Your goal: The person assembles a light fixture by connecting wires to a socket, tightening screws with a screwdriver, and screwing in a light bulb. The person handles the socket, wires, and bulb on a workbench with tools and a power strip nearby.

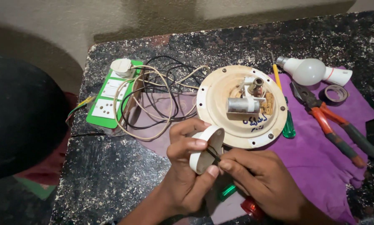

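White round cap [206, 149] between both hands

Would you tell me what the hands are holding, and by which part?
The left hand grips a white round cap by its rim; the right hand pinches a thin dark tool against it.

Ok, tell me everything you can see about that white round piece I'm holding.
The white round piece is a smooth, plastic-looking disc with a thick rim, held tilted on edge above the purple cloth. The left hand grips it by the rim. The right hand presses a thin dark tool against its face. It sits just before the round cream base.
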